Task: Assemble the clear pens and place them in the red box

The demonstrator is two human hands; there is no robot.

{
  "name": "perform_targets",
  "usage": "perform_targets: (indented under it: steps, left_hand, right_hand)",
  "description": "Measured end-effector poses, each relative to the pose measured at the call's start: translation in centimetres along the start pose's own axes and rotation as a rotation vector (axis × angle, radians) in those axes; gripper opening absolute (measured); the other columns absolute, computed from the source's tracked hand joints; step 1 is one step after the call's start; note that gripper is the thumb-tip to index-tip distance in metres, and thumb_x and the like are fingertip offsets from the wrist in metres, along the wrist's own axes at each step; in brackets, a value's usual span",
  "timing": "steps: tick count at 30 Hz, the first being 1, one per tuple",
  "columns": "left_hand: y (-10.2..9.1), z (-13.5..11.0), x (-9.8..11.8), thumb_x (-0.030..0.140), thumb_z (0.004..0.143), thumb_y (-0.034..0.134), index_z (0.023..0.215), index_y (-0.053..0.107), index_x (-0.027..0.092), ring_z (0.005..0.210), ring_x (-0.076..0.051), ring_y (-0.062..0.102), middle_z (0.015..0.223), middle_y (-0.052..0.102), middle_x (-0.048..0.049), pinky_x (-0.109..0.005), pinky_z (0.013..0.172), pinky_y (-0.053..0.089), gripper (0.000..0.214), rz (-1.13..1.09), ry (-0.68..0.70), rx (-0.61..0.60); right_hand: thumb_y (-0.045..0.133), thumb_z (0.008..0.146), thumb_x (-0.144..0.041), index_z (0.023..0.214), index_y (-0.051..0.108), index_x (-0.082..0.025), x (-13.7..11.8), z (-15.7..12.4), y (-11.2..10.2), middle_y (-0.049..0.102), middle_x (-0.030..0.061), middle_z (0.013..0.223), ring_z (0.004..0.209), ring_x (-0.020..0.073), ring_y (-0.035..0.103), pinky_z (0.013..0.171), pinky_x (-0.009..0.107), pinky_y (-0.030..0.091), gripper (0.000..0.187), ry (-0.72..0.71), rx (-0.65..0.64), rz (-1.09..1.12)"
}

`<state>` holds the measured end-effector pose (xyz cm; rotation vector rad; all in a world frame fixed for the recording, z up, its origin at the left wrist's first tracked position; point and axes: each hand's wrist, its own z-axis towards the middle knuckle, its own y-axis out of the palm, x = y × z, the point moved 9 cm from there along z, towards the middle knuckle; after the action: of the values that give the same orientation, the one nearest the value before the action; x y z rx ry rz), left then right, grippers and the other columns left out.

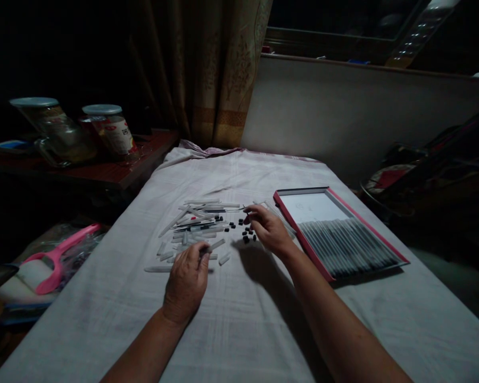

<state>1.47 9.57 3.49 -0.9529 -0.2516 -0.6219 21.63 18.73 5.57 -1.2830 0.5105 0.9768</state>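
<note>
My left hand (187,276) is closed, thumb against fingers, around a short translucent tube (216,245) that looks like a pen cap. Across the cloth, my right hand (267,229) pinches a thin dark stick (246,213); its far end is too small to make out. Between and beyond the hands lies a loose pile of translucent pen barrels (199,215) and short caps (224,259). Several small black plugs (246,239) are scattered below my right fingers. To the right, a red-edged shallow box (278,200) holds a row of pens (343,244) lying side by side.
A white cloth (231,330) covers the work surface. On the left, a dark red table (143,159) bears a lidded jar (114,130) and a glass jug (66,143). A pink plastic handle (56,266) lies lower left. A curtain (231,80) hangs behind.
</note>
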Motion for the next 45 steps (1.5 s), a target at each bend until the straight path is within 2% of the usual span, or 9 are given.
perform_targets:
  steps: [7,12,19,25,27,30,35,39,45]
  left_hand:
    - [-0.1,0.0,-0.2,0.027,0.097,0.042,0.105,0.057,0.021,0.088,-0.023,0.069,0.093,0.073,-0.0061,-0.036,0.083,0.053,0.019,0.023,-0.014,0.016]
    - [-0.4,0.1,0.3,0.026,0.097,0.042,0.105,0.056,0.020,0.086,-0.022,0.069,0.093,0.072,-0.0060,-0.034,0.080,0.053,0.017,0.038,0.039,0.032]
    - [-0.6,0.1,1.2,0.025,0.098,0.041,0.104,0.055,0.020,0.084,-0.021,0.069,0.091,0.072,-0.0058,-0.033,0.077,0.053,0.016,0.049,0.088,0.042]
    - [-0.5,0.1,1.3,0.024,0.098,0.042,0.105,0.055,0.020,0.083,-0.021,0.069,0.091,0.071,-0.0053,-0.033,0.076,0.054,0.015,0.028,0.097,0.022]
    - [-0.4,0.1,1.1,0.025,0.097,0.042,0.105,0.056,0.021,0.086,-0.021,0.069,0.092,0.072,-0.0056,-0.034,0.079,0.054,0.017,-0.002,0.076,0.003]
    - [-0.3,0.0,0.3,0.025,0.097,0.042,0.107,0.056,0.022,0.088,-0.021,0.070,0.094,0.073,-0.0057,-0.035,0.081,0.055,0.018,-0.076,-0.004,-0.011]
    - [-0.2,0.0,-1.0,0.030,0.098,0.042,0.108,0.054,0.022,0.086,-0.020,0.071,0.095,0.074,-0.0044,-0.034,0.078,0.057,0.018,-0.194,-0.144,-0.020]
    - [-0.6,0.3,-0.3,0.030,0.097,0.045,0.106,0.061,0.022,0.089,-0.020,0.070,0.094,0.074,-0.0043,-0.034,0.083,0.056,0.019,-0.169,-0.063,0.008]
    - [-0.7,0.4,0.7,0.025,0.096,0.050,0.109,0.066,0.021,0.091,-0.019,0.069,0.098,0.074,-0.0055,-0.032,0.082,0.055,0.021,-0.107,0.085,0.006]
  right_hand:
    - [0.070,0.078,-0.038,0.094,0.071,-0.020,-0.8,-2.5,0.4,0.074,0.0058,0.080,0.069,0.0148,0.063,0.058,0.025,0.045,0.024,0.078,-0.010,0.662]
    - [0.067,0.080,-0.058,0.086,0.073,-0.017,-3.0,-2.9,1.3,0.069,0.0036,0.065,0.053,0.0108,0.053,0.047,0.023,0.038,0.041,0.085,-0.069,0.742]
    - [0.068,0.079,-0.057,0.087,0.074,-0.016,-2.7,-3.1,3.5,0.068,0.0029,0.066,0.056,0.0107,0.055,0.053,0.024,0.043,0.042,0.100,-0.146,0.750]
    - [0.061,0.085,-0.044,0.080,0.076,-0.016,-3.6,-3.8,5.0,0.071,0.0055,0.078,0.057,0.0098,0.055,0.055,0.023,0.045,0.032,0.062,-0.309,0.549]
    - [0.061,0.084,-0.037,0.097,0.076,-0.017,-3.8,-4.0,4.9,0.072,0.0042,0.082,0.058,0.0098,0.056,0.056,0.023,0.046,0.028,0.045,-0.359,0.497]
    - [0.060,0.083,-0.024,0.131,0.060,-0.019,-2.7,-3.4,3.8,0.072,0.0024,0.082,0.067,0.0131,0.062,0.061,0.024,0.049,0.049,0.030,-0.336,0.394]
    - [0.050,0.078,-0.003,0.110,0.073,-0.018,2.4,0.0,-1.1,0.072,0.0102,0.110,0.100,0.0211,0.066,0.090,0.032,0.051,0.042,0.125,0.050,-0.268]
    - [0.051,0.087,-0.008,0.123,0.067,-0.019,4.4,2.3,-0.4,0.066,0.0120,0.123,0.110,0.0233,0.063,0.095,0.031,0.047,0.042,0.170,-0.047,-0.657]
    - [0.054,0.091,-0.018,0.096,0.074,-0.015,5.0,3.0,0.4,0.070,0.0154,0.107,0.098,0.0250,0.066,0.085,0.031,0.046,0.021,0.211,-0.094,-0.701]
